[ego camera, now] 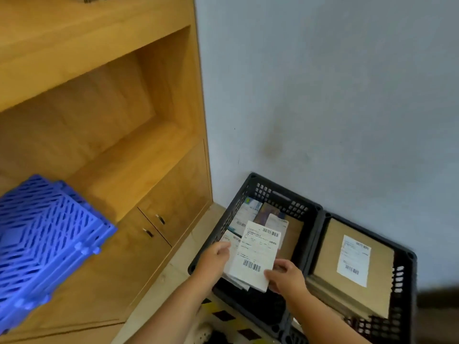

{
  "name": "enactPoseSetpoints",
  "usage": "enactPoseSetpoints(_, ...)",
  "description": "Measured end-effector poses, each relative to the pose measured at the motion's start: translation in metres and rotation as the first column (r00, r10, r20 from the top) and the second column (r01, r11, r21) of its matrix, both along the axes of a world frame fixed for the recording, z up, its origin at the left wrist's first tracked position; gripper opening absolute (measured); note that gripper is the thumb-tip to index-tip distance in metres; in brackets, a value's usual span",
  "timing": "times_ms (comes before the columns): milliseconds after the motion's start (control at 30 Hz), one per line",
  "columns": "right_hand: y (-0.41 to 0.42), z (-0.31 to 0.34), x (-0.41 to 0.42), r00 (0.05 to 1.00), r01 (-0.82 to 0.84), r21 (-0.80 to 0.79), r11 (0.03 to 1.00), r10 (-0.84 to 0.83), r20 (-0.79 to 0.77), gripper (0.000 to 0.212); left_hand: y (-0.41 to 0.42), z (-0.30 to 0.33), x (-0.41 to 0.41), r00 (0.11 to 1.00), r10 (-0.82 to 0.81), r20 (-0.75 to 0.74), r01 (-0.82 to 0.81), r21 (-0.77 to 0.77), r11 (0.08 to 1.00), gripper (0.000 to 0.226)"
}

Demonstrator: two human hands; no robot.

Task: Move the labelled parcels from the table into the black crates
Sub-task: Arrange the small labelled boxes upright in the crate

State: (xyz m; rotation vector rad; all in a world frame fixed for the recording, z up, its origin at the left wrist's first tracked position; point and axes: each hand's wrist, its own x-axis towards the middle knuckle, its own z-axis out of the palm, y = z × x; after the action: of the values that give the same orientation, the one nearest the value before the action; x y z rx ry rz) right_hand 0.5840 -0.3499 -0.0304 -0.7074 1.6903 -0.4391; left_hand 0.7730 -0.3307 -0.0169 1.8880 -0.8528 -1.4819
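Two black crates stand side by side on the floor against the wall. Over the left crate I hold a white labelled parcel with barcodes on its face. My left hand grips its left edge and my right hand pinches its lower right corner. Below it the left crate holds several smaller labelled parcels. The right crate is filled by a brown cardboard parcel with a white label on top.
A wooden shelf unit with small cupboard doors stands left of the crates. A blue slatted plastic crate sits at the left edge. A pale blue wall rises behind the crates. Yellow-and-black striped tape marks the floor by my arms.
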Motion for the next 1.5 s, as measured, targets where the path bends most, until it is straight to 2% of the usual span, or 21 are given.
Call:
enactPoseSetpoints(200, 0.002, -0.060, 0.025, 0.983, 0.143, 0.114, 0.983, -0.127, -0.134, 0.032, -0.014, -0.063, 0.039, 0.988, -0.149, 0.048, 0.143, 0.117, 0.983, 0.030)
enactPoseSetpoints(433, -0.009, -0.135, 0.027, 0.967, 0.154, 0.230, 0.961, -0.098, -0.237, 0.034, -0.029, -0.140, 0.035, 0.958, -0.287, 0.014, 0.273, 0.261, 0.926, 0.042)
enactPoseSetpoints(667, -0.028, -0.225, 0.025, 0.969, 0.134, 0.271, 0.953, -0.069, -0.237, 0.038, -0.055, -0.213, 0.024, 0.811, -0.576, 0.101, 0.529, 0.292, 0.796, 0.041)
enactPoseSetpoints(800, -0.039, -0.268, 0.031, 0.969, 0.182, 0.249, 0.951, -0.131, -0.209, 0.030, -0.070, -0.248, 0.026, 0.652, -0.728, 0.213, 0.652, 0.333, 0.681, 0.050)
enactPoseSetpoints(900, -0.043, -0.292, 0.035, 0.969, 0.195, 0.235, 0.952, -0.151, -0.193, 0.031, -0.076, -0.267, 0.024, 0.549, -0.803, 0.230, 0.725, 0.348, 0.595, 0.054)
enactPoseSetpoints(1000, -0.044, -0.307, 0.035, 0.966, 0.201, 0.227, 0.953, -0.154, -0.208, 0.032, -0.078, -0.280, 0.019, 0.500, -0.838, 0.218, 0.753, 0.369, 0.545, 0.057)
enactPoseSetpoints(1200, -0.048, -0.314, 0.033, 0.979, 0.150, 0.199, 0.968, -0.118, -0.166, 0.035, -0.075, -0.294, 0.010, 0.466, -0.866, 0.184, 0.742, 0.452, 0.495, 0.061)
enactPoseSetpoints(1400, -0.049, -0.314, 0.026, 0.990, 0.137, 0.208, 0.969, -0.128, -0.054, 0.048, -0.075, -0.296, 0.005, 0.305, -0.922, 0.238, 0.758, 0.526, 0.386, 0.065)
enactPoseSetpoints(1500, -0.049, -0.305, 0.023, 0.992, 0.118, 0.219, 0.969, -0.126, 0.023, 0.058, -0.077, -0.293, 0.003, 0.327, -0.919, 0.221, 0.752, 0.528, 0.395, 0.064)
